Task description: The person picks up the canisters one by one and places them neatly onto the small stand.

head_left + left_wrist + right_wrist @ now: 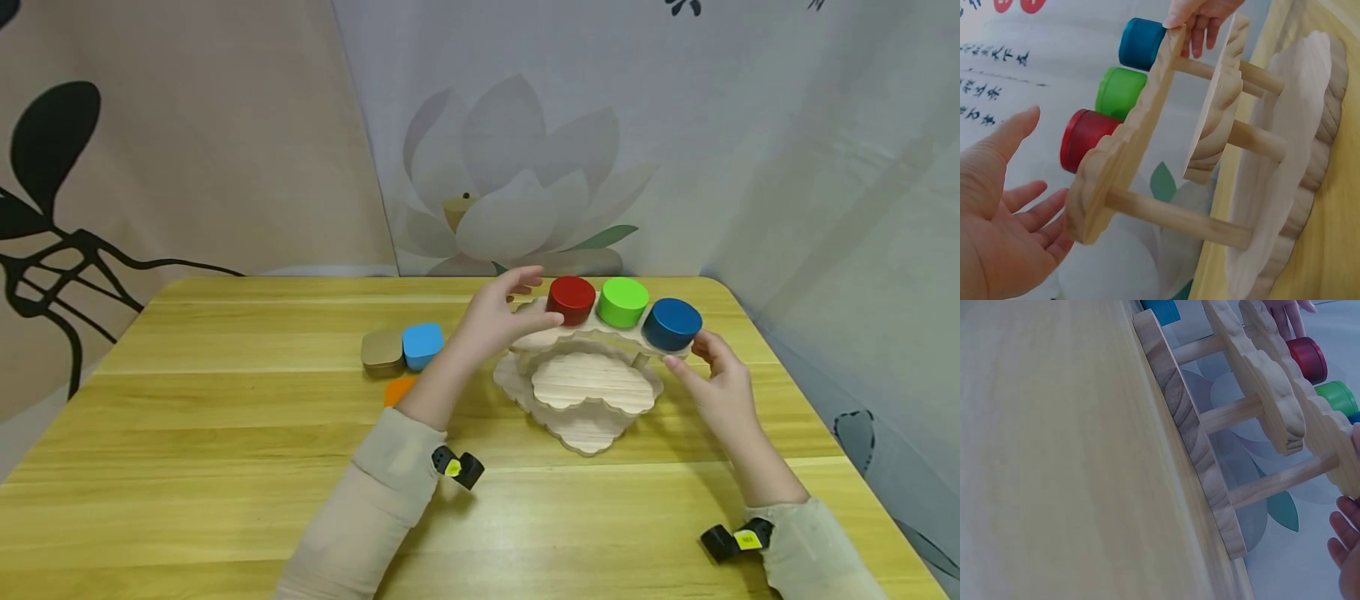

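Top shelf (537, 339) runs L-R btwn L hand (497, 315), spread by its L end (contact unclear), & R hand (722, 385), nearer, pinching R end.

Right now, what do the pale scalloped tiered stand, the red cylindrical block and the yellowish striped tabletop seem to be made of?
Pale scalloped tiered stand: matt, seemingly unpainted wood; grain shows on its edges.
Red cylindrical block: glossy, possibly painted wood, metal or plastic; its smooth surface shows no grain.
Yellowish striped tabletop: smooth wood or laminate, with streaky grain.
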The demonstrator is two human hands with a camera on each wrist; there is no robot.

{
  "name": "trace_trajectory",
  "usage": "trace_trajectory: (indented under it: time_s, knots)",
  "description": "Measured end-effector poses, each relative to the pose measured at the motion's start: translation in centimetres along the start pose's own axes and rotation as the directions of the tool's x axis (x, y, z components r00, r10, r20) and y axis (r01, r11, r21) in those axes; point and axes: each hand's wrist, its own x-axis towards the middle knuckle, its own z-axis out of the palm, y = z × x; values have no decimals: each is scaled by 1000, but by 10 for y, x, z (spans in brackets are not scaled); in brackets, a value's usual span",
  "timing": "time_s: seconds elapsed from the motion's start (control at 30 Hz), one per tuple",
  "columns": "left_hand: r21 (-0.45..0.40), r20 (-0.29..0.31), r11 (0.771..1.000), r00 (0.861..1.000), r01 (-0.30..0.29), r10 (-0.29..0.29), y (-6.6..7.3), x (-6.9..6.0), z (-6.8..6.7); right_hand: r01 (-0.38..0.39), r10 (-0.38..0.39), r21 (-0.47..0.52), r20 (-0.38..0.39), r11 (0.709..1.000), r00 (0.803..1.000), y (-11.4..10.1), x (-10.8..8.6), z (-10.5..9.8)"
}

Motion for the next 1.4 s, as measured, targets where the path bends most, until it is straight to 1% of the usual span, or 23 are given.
trace_trajectory:
  time_s: [0.2,0.3,0.5,0.73,0.9,0.97,1.1,1.2,1.4]
  knots:
    - [25,-34,999,999,-36,37,-1,-19,-10,-20,20,-12,5,1000,1000,-1,0,-1]
    - [30,-30,998,998,-50,51,-6,-27,-15,-28,28,-17,5,999,1000,0,1,0]
    - [44,-12,997,998,-64,65,-17,-44,-28,-6,6,-4,3,1000,1000,-1,0,0]
    - [60,-8,998,999,-36,37,-25,-62,-45,3,-3,0,-2,1000,1000,-3,1,2]
    - [58,13,998,999,-35,34,-34,-74,-56,-3,3,0,-1,1000,1000,-4,2,2]
    - [55,15,998,1000,-26,25,-38,-78,-60,-11,11,-8,0,1000,1000,-4,2,2]
    - [55,16,998,1000,8,-9,-45,-87,-67,-21,21,-17,3,1000,1000,-3,2,2]
    - [57,26,998,999,38,-39,-50,-93,-72,-12,12,-12,2,1000,1000,-3,1,1]
    - [58,46,996,997,61,-64,-62,-102,-82,-1,1,1,-2,1000,1000,-4,0,1]
